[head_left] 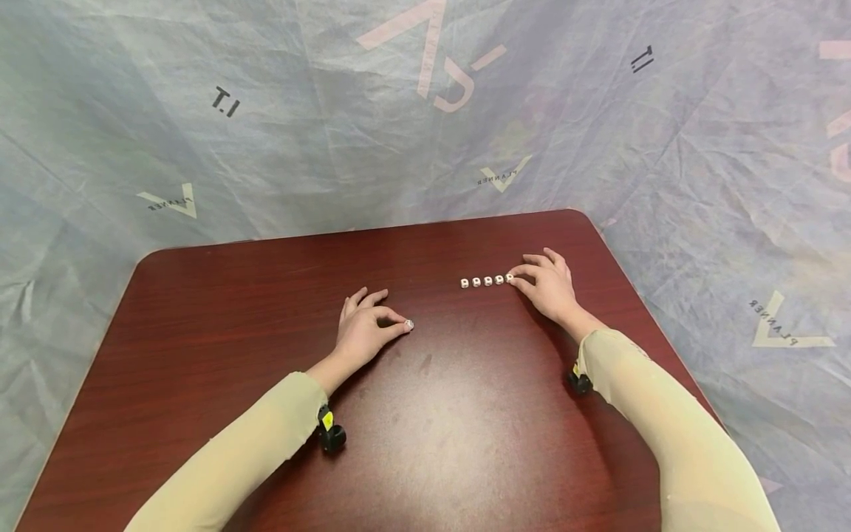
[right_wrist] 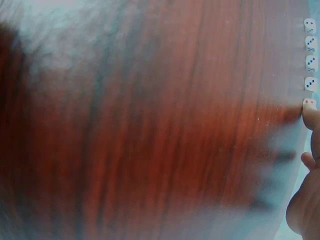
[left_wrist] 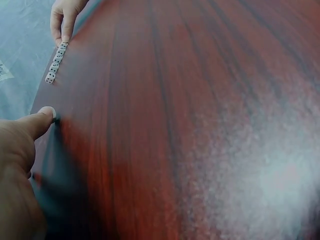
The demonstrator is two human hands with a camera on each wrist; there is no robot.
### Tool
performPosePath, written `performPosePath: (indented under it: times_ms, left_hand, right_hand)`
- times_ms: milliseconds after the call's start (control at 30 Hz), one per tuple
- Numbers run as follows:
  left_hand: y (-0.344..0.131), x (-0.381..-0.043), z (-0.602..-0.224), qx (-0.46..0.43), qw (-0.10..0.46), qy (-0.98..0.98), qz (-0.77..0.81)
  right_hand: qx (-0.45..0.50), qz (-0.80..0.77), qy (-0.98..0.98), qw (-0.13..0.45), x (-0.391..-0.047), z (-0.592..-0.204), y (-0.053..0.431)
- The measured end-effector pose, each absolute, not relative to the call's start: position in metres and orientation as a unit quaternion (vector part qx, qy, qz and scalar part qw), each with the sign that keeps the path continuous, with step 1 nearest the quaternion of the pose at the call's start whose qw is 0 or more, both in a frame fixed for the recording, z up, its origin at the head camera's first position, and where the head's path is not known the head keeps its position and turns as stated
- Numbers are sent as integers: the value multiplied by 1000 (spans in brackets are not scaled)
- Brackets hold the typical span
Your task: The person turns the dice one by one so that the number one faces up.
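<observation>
Several white dice [head_left: 488, 281] stand in a row on the table, with small gaps between them. At the row's right end, my right hand [head_left: 547, 287] pinches the last die [right_wrist: 309, 103] between thumb and index finger; two red pips show on its side in the right wrist view. The neighbouring die [right_wrist: 310, 84] shows dark pips. Nearer and to the left, my left hand [head_left: 362, 329] pinches a separate die [head_left: 408, 324] by thumb and index finger, its other fingers spread. In the left wrist view the thumb covers most of that die.
The dark red wood-grain table [head_left: 266, 295] has rounded far corners. Grey printed cloth [head_left: 332, 148] hangs behind it and at both sides. A small black device [head_left: 331, 436] is strapped at the left wrist, and another black device [head_left: 580, 380] at the right.
</observation>
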State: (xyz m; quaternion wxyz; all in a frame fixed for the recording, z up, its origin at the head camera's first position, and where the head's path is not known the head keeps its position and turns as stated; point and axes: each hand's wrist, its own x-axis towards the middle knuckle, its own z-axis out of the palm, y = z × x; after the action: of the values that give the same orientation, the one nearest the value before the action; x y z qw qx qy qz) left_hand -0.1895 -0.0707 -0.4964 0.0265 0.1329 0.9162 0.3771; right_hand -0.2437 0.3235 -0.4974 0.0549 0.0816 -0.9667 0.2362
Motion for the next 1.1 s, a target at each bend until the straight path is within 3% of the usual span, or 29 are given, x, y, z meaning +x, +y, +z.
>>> performPosePath:
  times_ms: [700,1100]
  left_hand:
    - [-78,-188,-494,155,23,930,333]
    - [-91,-198,-478,190,54,946,257]
  right_hand:
    - [82,239,-966,59,-244,-498,323]
    - [80,240,-966,56,-243,-497,322]
